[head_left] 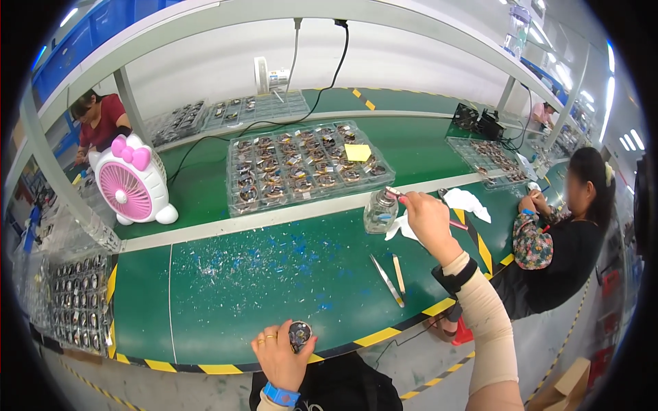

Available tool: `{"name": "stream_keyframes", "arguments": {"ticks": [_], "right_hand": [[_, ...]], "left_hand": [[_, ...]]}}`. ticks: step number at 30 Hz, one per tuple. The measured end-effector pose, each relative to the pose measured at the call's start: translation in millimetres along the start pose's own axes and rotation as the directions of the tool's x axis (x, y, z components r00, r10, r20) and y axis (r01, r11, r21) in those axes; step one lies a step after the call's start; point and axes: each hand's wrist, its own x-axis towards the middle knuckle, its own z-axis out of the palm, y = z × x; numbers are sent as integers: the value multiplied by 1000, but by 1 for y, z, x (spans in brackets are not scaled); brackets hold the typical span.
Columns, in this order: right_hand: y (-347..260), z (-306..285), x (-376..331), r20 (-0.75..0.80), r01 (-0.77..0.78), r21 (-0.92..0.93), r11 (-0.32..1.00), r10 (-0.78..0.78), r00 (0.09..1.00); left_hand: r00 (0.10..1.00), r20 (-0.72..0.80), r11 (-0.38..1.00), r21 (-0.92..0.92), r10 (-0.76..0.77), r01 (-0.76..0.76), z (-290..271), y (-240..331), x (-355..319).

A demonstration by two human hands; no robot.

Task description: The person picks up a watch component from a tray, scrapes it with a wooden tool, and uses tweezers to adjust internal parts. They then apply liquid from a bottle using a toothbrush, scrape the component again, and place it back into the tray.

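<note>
Disc (300, 336) between left fingers (283, 335)

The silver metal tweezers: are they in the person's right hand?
No, the silver metal tweezers lie on the green tabletop beside a thin wooden stick, apart from the right hand.

We've got the left hand (281, 359) at the near edge of the green table (226, 318), gripping a small round part (299, 335). Right hand (430, 222) holds a slim pink tool (458, 225), one end at the mouth of a glass jar (380, 216); we can't tell if it touches. We note tweezers (388, 281) and a wooden stick (399, 275) side by side, blue and white scraps (267, 253) strewn left of them, a clear tray (315, 193) of round parts (301, 164) behind, a yellow note (358, 152) on it, and a pink-and-white fan (127, 185) at left.
</note>
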Motion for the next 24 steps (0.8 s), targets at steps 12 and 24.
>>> {"name": "stream_keyframes", "arguments": {"ticks": [12, 24], "right_hand": [[-100, -21, -39, 104, 410, 506, 759, -526, 844], [-150, 9, -64, 332, 453, 736, 502, -852, 405]], "left_hand": [[996, 59, 995, -72, -68, 72, -7, 1, 8], [989, 118, 984, -146, -88, 105, -12, 0, 9]]}}
